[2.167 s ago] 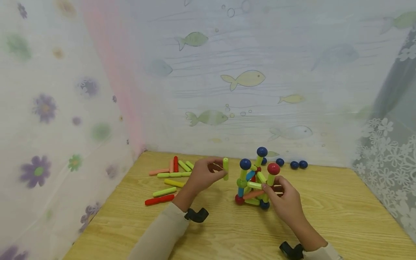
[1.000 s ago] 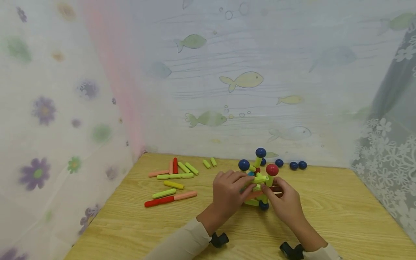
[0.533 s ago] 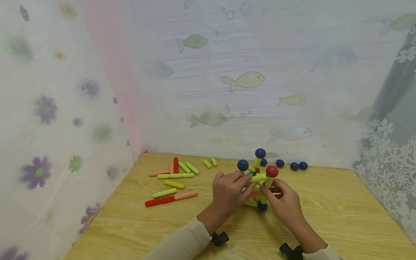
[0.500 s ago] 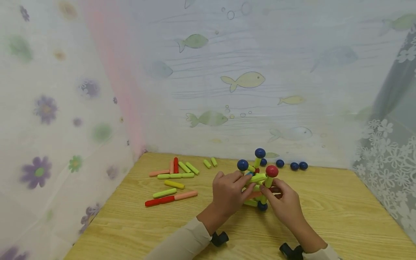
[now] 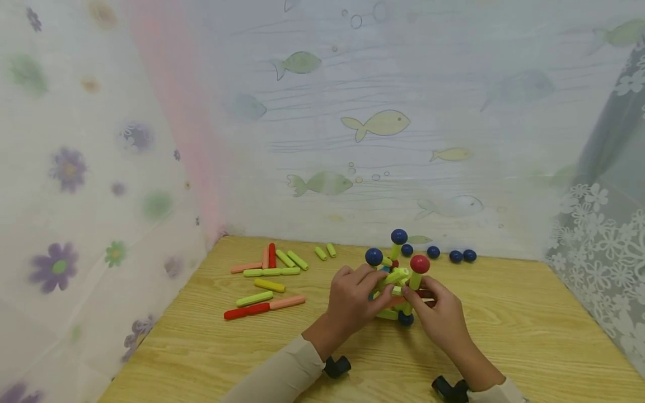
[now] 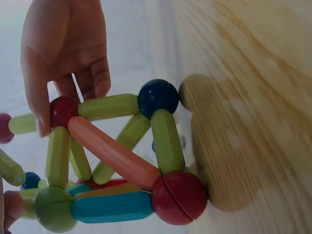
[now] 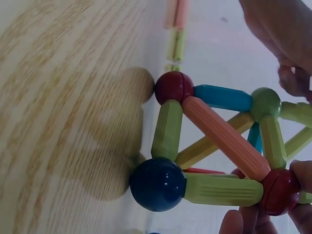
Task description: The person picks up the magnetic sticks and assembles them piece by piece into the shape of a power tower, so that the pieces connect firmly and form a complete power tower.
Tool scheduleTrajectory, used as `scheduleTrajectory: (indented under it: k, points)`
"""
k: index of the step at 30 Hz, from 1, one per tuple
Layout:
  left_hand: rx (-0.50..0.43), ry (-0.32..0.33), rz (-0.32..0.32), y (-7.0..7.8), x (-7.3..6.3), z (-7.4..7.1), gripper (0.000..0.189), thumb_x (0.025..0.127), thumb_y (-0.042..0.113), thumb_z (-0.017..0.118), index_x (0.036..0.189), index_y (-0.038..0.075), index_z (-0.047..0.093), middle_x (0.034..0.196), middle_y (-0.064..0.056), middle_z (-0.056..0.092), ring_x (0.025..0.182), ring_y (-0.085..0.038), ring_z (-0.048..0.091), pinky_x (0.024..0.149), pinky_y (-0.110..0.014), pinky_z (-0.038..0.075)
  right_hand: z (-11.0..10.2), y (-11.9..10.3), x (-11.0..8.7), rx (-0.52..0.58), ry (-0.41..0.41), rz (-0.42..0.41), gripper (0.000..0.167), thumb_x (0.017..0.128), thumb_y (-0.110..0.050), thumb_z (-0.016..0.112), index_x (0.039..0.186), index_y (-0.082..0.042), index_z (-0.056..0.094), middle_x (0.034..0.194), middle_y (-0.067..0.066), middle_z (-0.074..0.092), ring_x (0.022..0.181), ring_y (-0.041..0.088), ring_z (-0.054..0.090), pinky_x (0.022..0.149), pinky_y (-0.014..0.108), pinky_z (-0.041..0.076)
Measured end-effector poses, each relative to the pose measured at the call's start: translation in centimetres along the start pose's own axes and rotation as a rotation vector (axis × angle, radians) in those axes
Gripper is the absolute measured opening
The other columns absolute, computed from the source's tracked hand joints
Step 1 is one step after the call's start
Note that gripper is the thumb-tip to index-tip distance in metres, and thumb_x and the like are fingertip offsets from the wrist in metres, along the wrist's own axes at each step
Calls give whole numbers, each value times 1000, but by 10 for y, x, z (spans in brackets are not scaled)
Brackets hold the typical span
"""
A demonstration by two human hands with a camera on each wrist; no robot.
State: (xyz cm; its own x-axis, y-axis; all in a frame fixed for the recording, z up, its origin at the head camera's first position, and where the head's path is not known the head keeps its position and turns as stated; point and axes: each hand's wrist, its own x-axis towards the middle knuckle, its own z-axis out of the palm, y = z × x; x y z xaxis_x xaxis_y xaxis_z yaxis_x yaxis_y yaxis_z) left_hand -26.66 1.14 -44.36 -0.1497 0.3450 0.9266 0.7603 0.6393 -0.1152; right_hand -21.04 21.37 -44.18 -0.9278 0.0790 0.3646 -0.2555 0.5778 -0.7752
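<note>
A frame of magnetic rods and balls stands on the table, topped by two blue balls point(image 5: 399, 237) and one red ball point(image 5: 420, 264). My left hand point(image 5: 353, 299) pinches a yellow-green magnetic rod point(image 5: 397, 276), which slants across the upper part of the frame. From the right, my right hand point(image 5: 440, 310) grips the frame at a joint, a dark red ball point(image 6: 63, 112) in the left wrist view. A salmon rod point(image 7: 226, 139) runs diagonally across one side in the right wrist view. Whether the held rod touches a ball is hidden.
Loose rods lie left of the frame: yellow-green point(image 5: 254, 298), yellow point(image 5: 269, 285), red point(image 5: 247, 311) and salmon point(image 5: 287, 302). Two short green rods point(image 5: 321, 253) lie near the back edge. Several blue balls point(image 5: 456, 256) sit behind the frame, before a fish-patterned curtain point(image 5: 322, 140).
My left hand has brought the yellow-green rod rightward to the frame and tipped it from upright to slanting. Lately the rod's end has drawn away from the red top ball; the frame has shifted slightly left.
</note>
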Motion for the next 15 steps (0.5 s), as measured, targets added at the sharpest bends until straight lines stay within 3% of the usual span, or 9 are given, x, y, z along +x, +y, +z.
scheduleTrajectory:
  k: [4, 15]
  points:
    - [-30, -1, 19, 1, 1, 1, 22, 92, 34, 78, 102, 14, 77, 85, 6, 68, 67, -4, 57, 59, -21, 36, 0, -1, 0, -6, 7, -8, 34, 102, -40, 67, 125, -15, 70, 120, 5, 73, 105, 24, 72, 80, 20, 57]
    - [127, -41, -6, 2, 1, -1, 26, 89, 43, 82, 99, 19, 83, 80, 8, 70, 60, -3, 58, 52, -23, 25, 2, 4, 0, -16, 10, -25, 31, 102, -39, 66, 122, -15, 71, 118, 6, 74, 104, 26, 73, 78, 20, 57]
